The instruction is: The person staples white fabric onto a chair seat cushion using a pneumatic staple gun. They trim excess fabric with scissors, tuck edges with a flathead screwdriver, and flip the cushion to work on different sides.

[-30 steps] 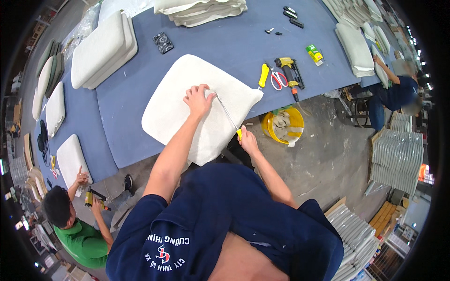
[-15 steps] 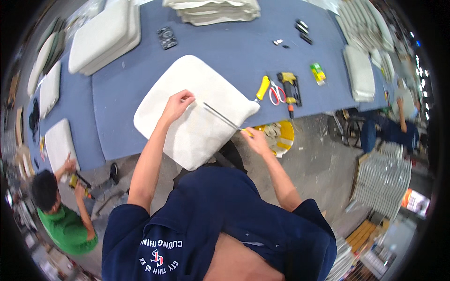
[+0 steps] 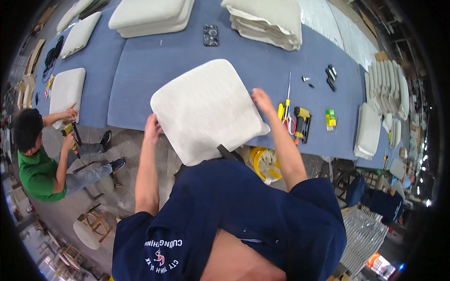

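Observation:
A pale, fabric-covered seat cushion point(image 3: 206, 105) lies slanted on the blue table, its near corner reaching over the edge towards my body. My left hand point(image 3: 152, 129) is at its left side, fingers closed on the edge. Just off the cushion's right side is my right hand point(image 3: 262, 101), fingers apart with nothing in them. To the right of that hand a long screwdriver point(image 3: 287, 105) with a yellow and blue handle lies on the table, shaft pointing away. Close by are red-handled scissors point(image 3: 291, 125), a yellow-handled tool point(image 3: 280, 111) and a yellow and black staple gun point(image 3: 303, 122).
Cushion stacks point(image 3: 152, 16) and folded pale covers point(image 3: 267, 21) stand at the back. A dark patterned phone-like object point(image 3: 211, 35) and a green-yellow box point(image 3: 331, 120) lie on the table point(image 3: 136, 89). Below its edge sits a yellow bucket point(image 3: 258, 161). A co-worker point(image 3: 42, 173) works at left.
The screwdriver has left my right hand and now lies on the table. Both hands have gone to the cushion's sides. My view has turned, shifting the scene.

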The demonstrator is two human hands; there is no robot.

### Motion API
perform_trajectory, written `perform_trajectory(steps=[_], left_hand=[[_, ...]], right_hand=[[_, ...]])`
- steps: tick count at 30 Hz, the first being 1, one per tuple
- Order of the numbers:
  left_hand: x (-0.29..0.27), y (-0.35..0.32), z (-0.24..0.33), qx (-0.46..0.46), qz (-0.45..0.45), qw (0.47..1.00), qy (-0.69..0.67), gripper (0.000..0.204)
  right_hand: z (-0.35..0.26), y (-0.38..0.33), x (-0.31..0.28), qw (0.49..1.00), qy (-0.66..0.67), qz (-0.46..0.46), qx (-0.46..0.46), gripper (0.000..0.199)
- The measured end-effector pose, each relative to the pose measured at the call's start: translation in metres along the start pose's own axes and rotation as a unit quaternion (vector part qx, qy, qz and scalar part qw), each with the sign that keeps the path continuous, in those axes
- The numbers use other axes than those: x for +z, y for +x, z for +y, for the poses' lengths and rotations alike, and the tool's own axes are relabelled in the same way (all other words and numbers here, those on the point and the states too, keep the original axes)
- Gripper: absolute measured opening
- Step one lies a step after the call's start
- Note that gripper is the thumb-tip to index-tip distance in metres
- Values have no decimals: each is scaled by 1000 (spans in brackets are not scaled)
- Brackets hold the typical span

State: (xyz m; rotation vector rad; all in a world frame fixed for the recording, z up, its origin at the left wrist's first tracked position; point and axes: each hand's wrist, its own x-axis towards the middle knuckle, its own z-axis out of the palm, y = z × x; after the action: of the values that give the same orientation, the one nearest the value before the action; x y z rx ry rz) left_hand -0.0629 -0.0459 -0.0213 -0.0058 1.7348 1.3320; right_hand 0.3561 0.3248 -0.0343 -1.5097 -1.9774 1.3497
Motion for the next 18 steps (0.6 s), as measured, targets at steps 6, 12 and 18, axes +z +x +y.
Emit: perform_trajectory(steps=[6, 12, 18], left_hand=[[41, -64, 51, 107, 44, 990, -76, 71], [57, -183, 140, 336, -70, 939, -17, 85], [106, -217, 137, 407, -181, 835, 324, 85]], right_hand=[[-35, -14, 41, 995, 47, 60, 59, 95], [-126, -45, -21, 946, 279, 149, -66, 78], [-201, -70, -37, 902, 364, 201, -117, 82]])
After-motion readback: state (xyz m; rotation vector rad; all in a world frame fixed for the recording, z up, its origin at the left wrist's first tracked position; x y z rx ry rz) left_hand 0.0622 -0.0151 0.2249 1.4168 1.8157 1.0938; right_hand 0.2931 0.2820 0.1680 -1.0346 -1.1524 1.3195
